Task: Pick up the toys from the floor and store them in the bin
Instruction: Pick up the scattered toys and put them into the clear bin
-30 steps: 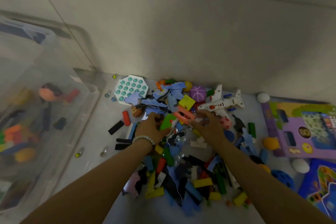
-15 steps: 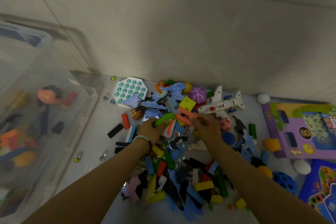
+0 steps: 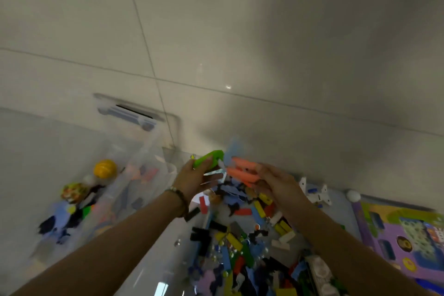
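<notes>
Green piece: gripped in the curled fingers of the left hand, just right of the bin. Orange pieces: pinched by the right hand, farther right. Toy pile: floor, right of the bin, beneath both hands.

wall: pale glossy tiles, thin grout lines | floor: pale, reflective | beaded bracelet: dark and pale beads
</notes>
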Action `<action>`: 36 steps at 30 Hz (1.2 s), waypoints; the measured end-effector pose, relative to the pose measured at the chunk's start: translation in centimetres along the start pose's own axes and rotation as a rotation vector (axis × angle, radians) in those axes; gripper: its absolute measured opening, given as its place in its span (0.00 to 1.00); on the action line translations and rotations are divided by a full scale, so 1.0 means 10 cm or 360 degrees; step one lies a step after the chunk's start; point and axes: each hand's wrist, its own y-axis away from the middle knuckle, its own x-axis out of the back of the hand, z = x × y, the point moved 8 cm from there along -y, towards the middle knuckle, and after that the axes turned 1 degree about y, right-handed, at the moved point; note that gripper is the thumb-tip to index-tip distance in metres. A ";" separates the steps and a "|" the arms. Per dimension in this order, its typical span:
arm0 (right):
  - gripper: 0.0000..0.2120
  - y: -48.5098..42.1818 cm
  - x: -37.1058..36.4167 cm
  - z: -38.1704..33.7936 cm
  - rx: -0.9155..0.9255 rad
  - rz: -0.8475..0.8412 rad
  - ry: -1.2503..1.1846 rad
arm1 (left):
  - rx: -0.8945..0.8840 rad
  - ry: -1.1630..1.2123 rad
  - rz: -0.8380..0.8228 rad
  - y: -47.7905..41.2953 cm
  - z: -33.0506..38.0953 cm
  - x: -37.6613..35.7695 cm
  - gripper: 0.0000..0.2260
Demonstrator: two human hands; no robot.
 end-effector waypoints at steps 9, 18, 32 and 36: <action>0.07 0.00 -2.44 -0.71 -0.0030 -0.0393 -0.0068 | -0.0230 0.0073 0.0458 0.78 1.33 1.80 0.11; 0.14 -0.09 -3.31 -0.22 -0.0256 -0.0511 0.0161 | 0.0115 0.0056 0.0762 1.02 0.76 2.94 0.18; 0.15 -0.31 -0.69 -0.34 -0.0146 -0.0052 0.0577 | -0.0369 -0.0822 0.0229 0.31 1.04 1.02 0.15; 0.15 -0.21 0.32 -0.08 -0.0172 0.0198 0.0826 | -0.0333 -0.1197 -0.0034 -0.06 0.49 0.24 0.16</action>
